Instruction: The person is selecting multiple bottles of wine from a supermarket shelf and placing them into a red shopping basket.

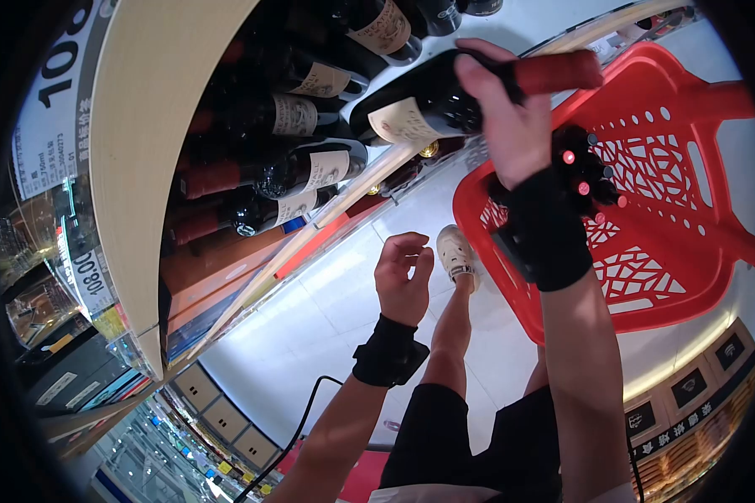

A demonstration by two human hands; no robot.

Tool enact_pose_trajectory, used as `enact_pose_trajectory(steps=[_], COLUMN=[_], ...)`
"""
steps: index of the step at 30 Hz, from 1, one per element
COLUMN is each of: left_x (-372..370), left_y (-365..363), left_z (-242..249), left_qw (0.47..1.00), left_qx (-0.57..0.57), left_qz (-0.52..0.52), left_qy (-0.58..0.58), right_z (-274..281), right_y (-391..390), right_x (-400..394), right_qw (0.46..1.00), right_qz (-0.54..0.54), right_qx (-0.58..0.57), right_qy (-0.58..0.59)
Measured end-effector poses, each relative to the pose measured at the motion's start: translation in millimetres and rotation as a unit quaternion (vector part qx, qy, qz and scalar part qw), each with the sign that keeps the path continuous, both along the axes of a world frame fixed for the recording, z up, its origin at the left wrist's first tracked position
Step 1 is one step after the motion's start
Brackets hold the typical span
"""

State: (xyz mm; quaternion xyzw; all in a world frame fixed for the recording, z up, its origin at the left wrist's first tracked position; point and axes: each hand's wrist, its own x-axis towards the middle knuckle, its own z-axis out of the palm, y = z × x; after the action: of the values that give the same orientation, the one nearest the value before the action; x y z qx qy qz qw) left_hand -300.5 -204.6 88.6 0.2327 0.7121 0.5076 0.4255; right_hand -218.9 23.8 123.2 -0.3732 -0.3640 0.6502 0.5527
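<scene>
1. Right hand [516,134]: closed around the upper body of a dark wine bottle [457,96], just below its red neck. Thumb and fingers wrap it; you hold it from one side.
2. Bottle: base end left, neck right, at the shelf edge [373,172]. Cannot tell whether the base touches the shelf.
3. Left hand [401,277]: holds nothing, fingers loosely curled, a small gap at the thumb. It hangs over the floor [327,293], well apart from the bottle.
4. Around: shelf bottles [294,115] lie left of the held one. Red basket [671,314] sits right, with dark bottles [585,172] inside it, beneath your right wrist.
5. Risk, my judgement: smooth glass and a one-handed hold near the neck end could let the heavier base swing down.
6. Risk: the base sits close to its neighbours; a sideways sweep could knock one.
7. Risk: dropping or lowering it too fast over the basket could crack glass against glass. Your left hand gives the base no support.
</scene>
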Motion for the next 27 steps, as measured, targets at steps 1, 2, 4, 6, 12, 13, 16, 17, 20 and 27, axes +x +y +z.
enact_pose_trajectory(steps=[1,2,4,6,12,13,16,17,20,27], left_x=[2.5,5.0,9.6,15.5,21.6,25.2,29.2,32.6,42.1,91.9], left_y=[2.1,4.1,7.8,10.9,21.1,26.4,43.2,49.2,63.6,78.1], left_z=[1.7,3.6,6.9,9.7,25.1,31.3,50.7,59.6,76.0,126.2], left_qw=[1.0,1.0,1.0,1.0,0.989,0.986,0.979,0.973,0.951,0.894], left_qx=[-0.002,-0.005,0.001,0.017,0.111,0.126,0.121,0.115,0.112,0.056], left_qz=[-0.002,-0.004,-0.011,-0.006,0.063,0.05,-0.067,-0.107,-0.235,-0.402], left_qy=[0.002,0.005,0.01,0.01,0.075,0.093,0.151,0.168,0.166,0.191], right_z=[1.4,4.7,6.3,9.8,19.1,21.5,34.5,37.0,53.1,104.8], right_y=[0.5,-0.2,-4.4,-12.7,-39.9,-42.7,-50.9,-53.9,-61.4,-78.7], right_x=[10.1,23.2,51.1,77.4,143.1,156.5,185.8,193.2,212.1,255.5], right_qw=[0.999,0.999,0.998,0.996,0.995,0.995,0.996,0.996,0.994,0.984], right_qz=[-0.029,-0.027,-0.023,-0.022,0.005,0.008,0.02,0.021,0.043,0.084], right_qx=[0.004,-0.019,-0.053,-0.078,-0.096,-0.096,-0.059,-0.046,-0.052,-0.026], right_qy=[0.015,0.011,-0.002,0.03,0.009,0.0,-0.058,-0.072,-0.082,-0.157])
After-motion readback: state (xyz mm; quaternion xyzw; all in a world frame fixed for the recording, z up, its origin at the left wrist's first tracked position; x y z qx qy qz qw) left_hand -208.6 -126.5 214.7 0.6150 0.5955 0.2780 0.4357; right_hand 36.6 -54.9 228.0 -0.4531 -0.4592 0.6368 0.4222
